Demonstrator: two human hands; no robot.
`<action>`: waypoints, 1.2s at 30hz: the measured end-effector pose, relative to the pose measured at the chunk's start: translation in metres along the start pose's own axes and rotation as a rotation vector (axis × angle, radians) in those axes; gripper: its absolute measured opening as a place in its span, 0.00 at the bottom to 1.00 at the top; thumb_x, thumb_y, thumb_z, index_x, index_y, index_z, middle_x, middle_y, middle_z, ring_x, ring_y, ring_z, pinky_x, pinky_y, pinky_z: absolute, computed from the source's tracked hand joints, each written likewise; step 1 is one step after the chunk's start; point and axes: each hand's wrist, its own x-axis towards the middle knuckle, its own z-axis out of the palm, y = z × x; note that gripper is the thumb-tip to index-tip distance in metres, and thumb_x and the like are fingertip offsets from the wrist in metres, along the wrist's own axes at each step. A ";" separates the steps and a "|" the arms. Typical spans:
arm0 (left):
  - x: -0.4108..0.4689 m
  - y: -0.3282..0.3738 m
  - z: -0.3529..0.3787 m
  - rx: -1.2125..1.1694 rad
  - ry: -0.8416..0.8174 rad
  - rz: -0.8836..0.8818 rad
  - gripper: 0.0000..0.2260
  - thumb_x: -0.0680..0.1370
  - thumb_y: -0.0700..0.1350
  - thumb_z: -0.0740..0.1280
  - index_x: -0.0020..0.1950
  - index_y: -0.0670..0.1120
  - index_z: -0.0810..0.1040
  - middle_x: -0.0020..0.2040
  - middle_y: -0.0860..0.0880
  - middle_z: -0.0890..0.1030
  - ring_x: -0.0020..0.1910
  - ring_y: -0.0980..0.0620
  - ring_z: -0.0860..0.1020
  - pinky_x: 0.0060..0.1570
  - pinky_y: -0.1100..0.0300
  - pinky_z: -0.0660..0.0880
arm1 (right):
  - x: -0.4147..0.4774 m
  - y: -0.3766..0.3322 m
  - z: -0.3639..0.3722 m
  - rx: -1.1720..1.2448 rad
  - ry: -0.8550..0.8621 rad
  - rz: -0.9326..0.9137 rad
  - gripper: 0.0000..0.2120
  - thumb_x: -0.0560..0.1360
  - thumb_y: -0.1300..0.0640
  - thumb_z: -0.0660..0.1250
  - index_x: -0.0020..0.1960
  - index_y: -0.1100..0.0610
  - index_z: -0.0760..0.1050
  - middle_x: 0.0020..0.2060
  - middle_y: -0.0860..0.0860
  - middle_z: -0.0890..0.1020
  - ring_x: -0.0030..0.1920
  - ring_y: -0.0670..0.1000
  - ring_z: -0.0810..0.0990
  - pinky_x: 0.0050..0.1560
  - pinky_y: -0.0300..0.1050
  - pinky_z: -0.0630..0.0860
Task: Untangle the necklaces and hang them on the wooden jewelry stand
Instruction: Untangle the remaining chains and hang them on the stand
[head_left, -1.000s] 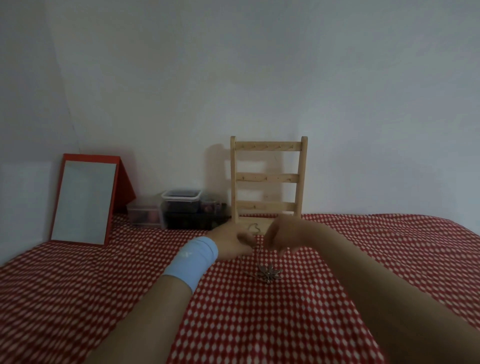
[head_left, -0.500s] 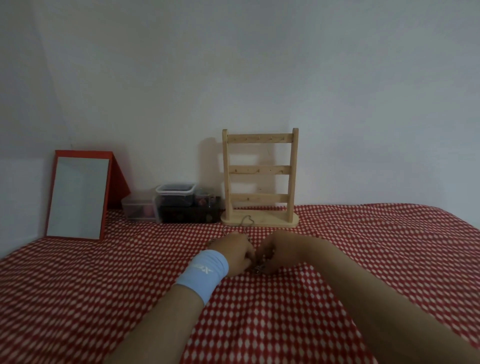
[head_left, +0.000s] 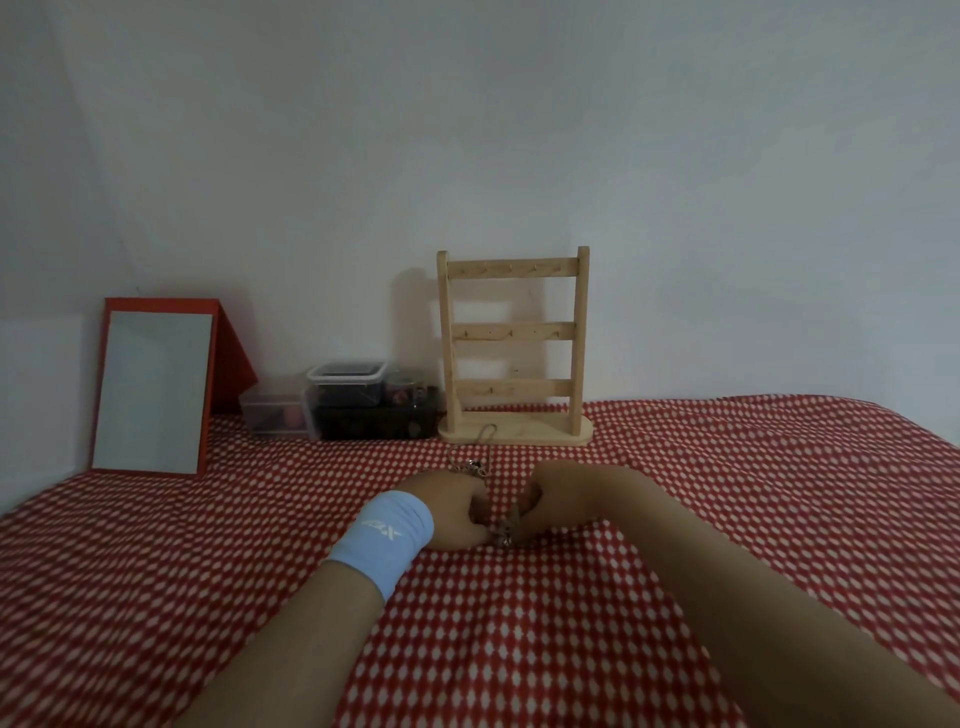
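As right hand (head_left: 551, 498) pinches necklaces (head_left: 503, 536), left (head_left: 453, 512) seemingly grips.

You have the tangled silver chain necklaces (head_left: 503, 535) bunched on the red checked cloth (head_left: 727, 493), before the upright pale wooden 3-rail jewelry stand (head_left: 511, 331).

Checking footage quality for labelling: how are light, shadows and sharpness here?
Head view: dim, even light, no glare; the wooden jewelry stand casts a soft shadow leftward on the wall; in the same head view, the necklaces between the left hand and right hand look soft, links unreadable.
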 end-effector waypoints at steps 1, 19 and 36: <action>-0.002 -0.002 0.000 0.006 -0.001 -0.006 0.13 0.76 0.57 0.67 0.56 0.51 0.81 0.53 0.51 0.81 0.51 0.50 0.79 0.56 0.53 0.77 | 0.001 0.000 -0.002 0.022 0.003 0.045 0.18 0.73 0.41 0.74 0.55 0.52 0.84 0.53 0.47 0.82 0.55 0.49 0.79 0.58 0.46 0.75; -0.026 -0.043 -0.085 -0.579 0.456 -0.128 0.14 0.80 0.50 0.65 0.39 0.43 0.79 0.32 0.47 0.78 0.36 0.48 0.77 0.38 0.59 0.69 | -0.021 -0.006 -0.024 -0.059 -0.089 0.206 0.19 0.81 0.41 0.64 0.58 0.57 0.79 0.52 0.53 0.80 0.47 0.50 0.78 0.47 0.40 0.73; -0.019 -0.033 -0.113 -0.227 0.277 -0.040 0.09 0.78 0.53 0.67 0.47 0.50 0.84 0.42 0.53 0.83 0.41 0.56 0.79 0.38 0.64 0.71 | -0.006 -0.048 -0.041 0.699 0.358 -0.266 0.08 0.81 0.55 0.69 0.49 0.56 0.86 0.39 0.52 0.88 0.38 0.49 0.84 0.49 0.45 0.83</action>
